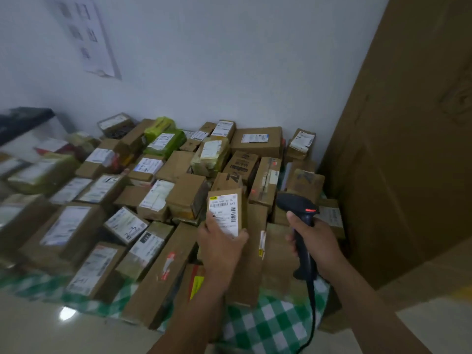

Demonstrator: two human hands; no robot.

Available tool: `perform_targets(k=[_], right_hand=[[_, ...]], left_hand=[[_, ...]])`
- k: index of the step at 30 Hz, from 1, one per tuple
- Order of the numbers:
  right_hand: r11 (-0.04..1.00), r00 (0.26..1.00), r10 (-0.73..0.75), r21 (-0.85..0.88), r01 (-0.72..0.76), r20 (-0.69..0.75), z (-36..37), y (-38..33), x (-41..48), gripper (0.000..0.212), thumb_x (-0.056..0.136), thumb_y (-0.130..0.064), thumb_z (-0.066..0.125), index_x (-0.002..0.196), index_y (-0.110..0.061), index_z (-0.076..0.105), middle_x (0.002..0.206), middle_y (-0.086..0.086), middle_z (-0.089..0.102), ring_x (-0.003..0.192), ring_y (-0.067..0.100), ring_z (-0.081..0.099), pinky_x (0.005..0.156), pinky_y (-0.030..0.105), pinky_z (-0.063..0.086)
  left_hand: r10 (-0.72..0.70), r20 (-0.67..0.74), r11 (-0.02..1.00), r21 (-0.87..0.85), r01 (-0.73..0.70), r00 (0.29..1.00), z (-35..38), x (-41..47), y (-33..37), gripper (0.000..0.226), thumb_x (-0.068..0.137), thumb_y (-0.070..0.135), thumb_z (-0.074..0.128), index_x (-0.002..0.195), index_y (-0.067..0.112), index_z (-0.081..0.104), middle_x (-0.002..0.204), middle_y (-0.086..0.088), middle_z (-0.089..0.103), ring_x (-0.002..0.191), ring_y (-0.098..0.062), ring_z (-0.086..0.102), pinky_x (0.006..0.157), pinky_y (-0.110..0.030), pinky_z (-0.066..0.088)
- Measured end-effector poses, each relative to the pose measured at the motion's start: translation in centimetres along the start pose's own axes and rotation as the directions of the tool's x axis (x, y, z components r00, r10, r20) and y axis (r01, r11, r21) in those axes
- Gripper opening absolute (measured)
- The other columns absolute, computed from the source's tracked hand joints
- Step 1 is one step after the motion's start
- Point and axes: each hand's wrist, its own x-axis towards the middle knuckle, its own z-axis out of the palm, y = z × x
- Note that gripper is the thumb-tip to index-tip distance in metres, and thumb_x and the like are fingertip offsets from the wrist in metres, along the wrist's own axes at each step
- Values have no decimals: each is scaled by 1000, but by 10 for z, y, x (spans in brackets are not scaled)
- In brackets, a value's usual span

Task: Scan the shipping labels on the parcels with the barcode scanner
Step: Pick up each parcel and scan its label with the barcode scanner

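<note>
Just right of the middle of the frame, the left hand (222,241) holds a small brown parcel (242,200) from below. Its fingers are curled round the lower end and the thumb lies on the face. The parcel's white shipping label (223,210), printed with barcodes, faces up toward the camera, and the hand covers its lower corner.

Just to the right, the right hand (316,241) grips the handle of a black barcode scanner (297,205), with the fingers wrapped tight around it. The scanner's head sits at the top, close beside the held parcel but not touching it. A small orange-red mark shows on the side of the head nearer the camera. The scanner's black cable (312,315) hangs from the bottom of the handle down toward the lower edge of the frame.

Behind and to the left of both hands lies a pile of parcels (102,190) — mostly brown boxes with white labels, with a couple of green packages (166,141) toward the back. They rest on a green-and-white checked cloth (268,325) spread over a pale floor (38,325). The pile reaches back to a white wall (204,60). A printed sheet of paper (84,34) — too blurred to read — hangs on the wall at the upper left. A large brown cardboard box (408,149) fills the right side of the frame.
</note>
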Motion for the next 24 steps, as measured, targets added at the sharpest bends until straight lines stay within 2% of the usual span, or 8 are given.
perform_targets(k=[4, 8, 11, 14, 16, 18, 20, 24], right_hand=[[998, 998, -15, -52, 18, 63, 36, -3, 9, 45, 90, -39, 68, 60, -5, 63, 56, 15, 63, 40, 19, 57, 41, 25, 48], [994, 997, 13, -109, -5, 75, 68, -13, 26, 50, 88, -44, 68, 60, -4, 62, 52, 11, 62, 42, 19, 58, 42, 25, 48], [985, 999, 6, -173, 1, 41, 87, -26, 41, 51, 88, -46, 68, 61, -3, 63, 52, 10, 62, 43, 18, 59, 43, 23, 50], [985, 1000, -8, -171, 5, -14, 99, -39, 59, 45, 89, -42, 69, 66, -4, 64, 52, 6, 63, 42, 15, 58, 41, 21, 48], [988, 999, -8, -157, 1, -47, 104, -45, 72, 39, 89, -39, 69, 68, -6, 63, 50, 2, 62, 40, 11, 57, 39, 21, 47], [988, 998, 0, -152, -10, -69, 105, -50, 86, 40, 90, -39, 68, 68, -6, 62, 48, 1, 61, 38, 11, 56, 38, 21, 47], [986, 997, -7, -169, -6, -77, 102, -54, 98, 44, 90, -41, 67, 67, -5, 62, 49, 4, 61, 39, 12, 56, 39, 21, 47], [971, 994, -57, -239, 33, -95, 90, -59, 127, 45, 90, -44, 65, 72, -3, 65, 52, 5, 64, 43, 14, 60, 41, 21, 48]], left_hand=[[-81, 122, 989, 132, 65, 989, -16, 30, -31, 106, 74, 57, 71, 154, 22, 11, 135, -12, 36, 119, -30, 46, 88, -37, 44], [-27, 253, 985, 173, -18, 967, -10, 47, -53, 111, 74, 63, 71, 156, 22, 8, 139, -11, 34, 124, -29, 44, 92, -38, 45], [7, 336, 969, 231, -90, 942, -3, 57, -64, 114, 74, 66, 69, 157, 22, 3, 142, -12, 29, 127, -29, 40, 102, -39, 43], [35, 387, 941, 297, -161, 921, 0, 68, -68, 119, 72, 72, 67, 157, 23, 0, 142, -12, 26, 128, -29, 40, 104, -39, 42], [72, 384, 921, 329, -209, 921, -2, 76, -64, 116, 72, 76, 63, 156, 20, 7, 147, -13, 23, 134, -30, 33, 109, -39, 37], [195, 321, 878, 365, -311, 927, -8, 93, -53, 100, 77, 77, 57, 150, 18, 22, 147, -12, 26, 134, -27, 31, 111, -35, 34], [318, 246, 860, 331, -387, 916, -12, 116, -37, 82, 84, 68, 56, 145, 18, 31, 145, -10, 30, 131, -24, 33, 109, -32, 34], [453, 236, 824, 256, -505, 859, -1, 173, 4, 69, 93, 53, 53, 148, 18, 30, 145, -10, 30, 128, -22, 37, 106, -32, 38]])
